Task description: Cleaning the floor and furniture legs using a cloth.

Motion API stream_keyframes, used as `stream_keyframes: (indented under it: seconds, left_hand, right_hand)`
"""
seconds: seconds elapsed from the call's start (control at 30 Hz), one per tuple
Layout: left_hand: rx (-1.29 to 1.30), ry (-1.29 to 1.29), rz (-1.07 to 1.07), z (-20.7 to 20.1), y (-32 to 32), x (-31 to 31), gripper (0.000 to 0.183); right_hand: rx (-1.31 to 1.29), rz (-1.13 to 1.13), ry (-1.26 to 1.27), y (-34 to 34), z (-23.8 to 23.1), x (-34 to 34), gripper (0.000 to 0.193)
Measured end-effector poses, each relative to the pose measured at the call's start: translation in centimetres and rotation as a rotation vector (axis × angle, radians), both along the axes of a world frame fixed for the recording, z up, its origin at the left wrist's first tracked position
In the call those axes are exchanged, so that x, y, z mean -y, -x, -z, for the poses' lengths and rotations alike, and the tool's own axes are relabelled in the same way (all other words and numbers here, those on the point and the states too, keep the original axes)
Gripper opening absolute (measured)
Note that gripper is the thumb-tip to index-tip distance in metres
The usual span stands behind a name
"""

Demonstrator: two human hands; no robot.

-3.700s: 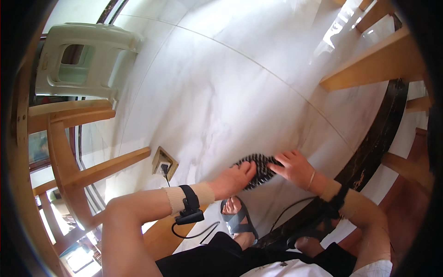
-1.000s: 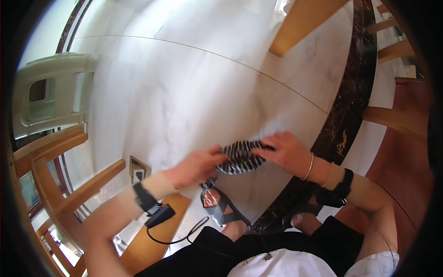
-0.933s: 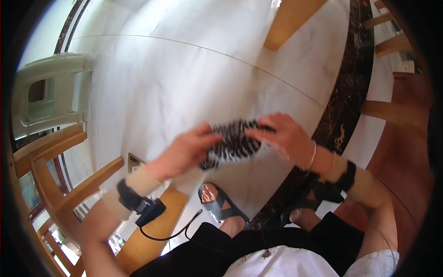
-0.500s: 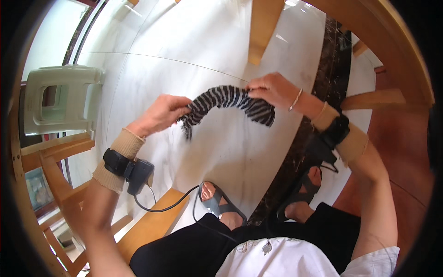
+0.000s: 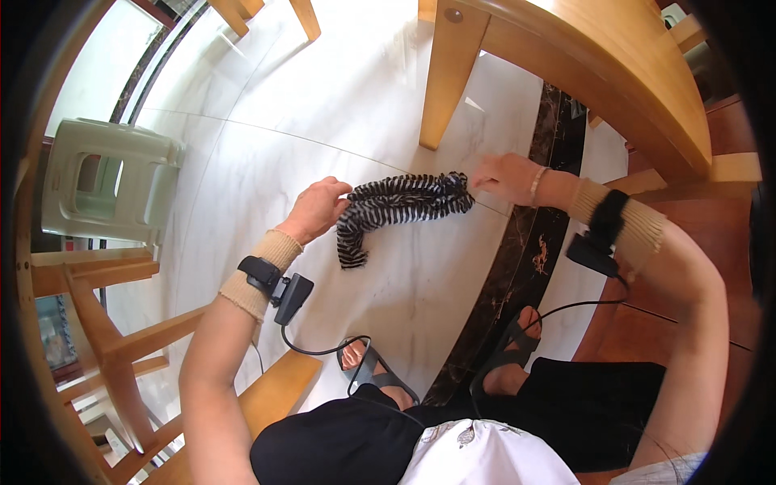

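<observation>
A soft black-and-white striped cloth (image 5: 408, 200) is stretched sideways in front of me over the pale floor. It looks bunched and doubled over along its length, and a loose end hangs down at its left. My left hand (image 5: 317, 208) pinches the cloth's left end between thumb and fingers. At the cloth's right end is my right hand (image 5: 509, 178), smeared by motion. Its fingertips lie right beside the cloth's edge; whether they grip it does not show.
A pale plastic stool (image 5: 109, 182) stands at the left above wooden chair framing (image 5: 105, 307). A wooden table or chair leg (image 5: 453, 77) comes down beyond my hands. The marble floor (image 5: 267, 170) has a dark border strip (image 5: 485, 315). Cables run from my wrist devices.
The cloth went from one arched strip to a doubled, straighter, lower length. My right hand moved right and down, to the cloth's right end. My left hand shifted slightly right and nearer.
</observation>
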State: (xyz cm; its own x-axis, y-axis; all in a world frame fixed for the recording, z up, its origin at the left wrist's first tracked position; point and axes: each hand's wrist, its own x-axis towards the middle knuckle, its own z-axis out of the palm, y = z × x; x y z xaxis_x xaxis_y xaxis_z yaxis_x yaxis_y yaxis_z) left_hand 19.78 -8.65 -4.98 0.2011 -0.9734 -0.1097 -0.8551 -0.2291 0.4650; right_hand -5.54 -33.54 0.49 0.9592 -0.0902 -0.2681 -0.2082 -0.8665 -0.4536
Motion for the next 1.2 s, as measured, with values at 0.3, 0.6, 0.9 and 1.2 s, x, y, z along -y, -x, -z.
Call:
stream_keyframes:
  seconds: [0.3, 0.6, 0.9, 1.2]
  left_hand:
    - [0.039, -0.248, -0.215, 3.7, 0.0, -3.0, 0.062]
    - [0.147, -0.338, -0.359, 6.4, 5.8, -2.1, 0.089]
    - [0.271, 0.143, -0.321, 6.3, 5.4, 2.6, 0.054]
    - [-0.893, -0.068, -0.549, -1.1, 5.5, 8.5, 0.016]
  right_hand:
    - [0.125, 0.081, -0.101, 2.3, 2.7, -1.1, 0.016]
    - [0.418, 0.053, 0.17, -0.8, 14.2, -4.8, 0.072]
    - [0.554, 0.262, -0.006, -3.0, 16.1, -3.2, 0.065]
    - [0.822, 0.558, -0.11, -1.6, 12.8, -0.7, 0.021]
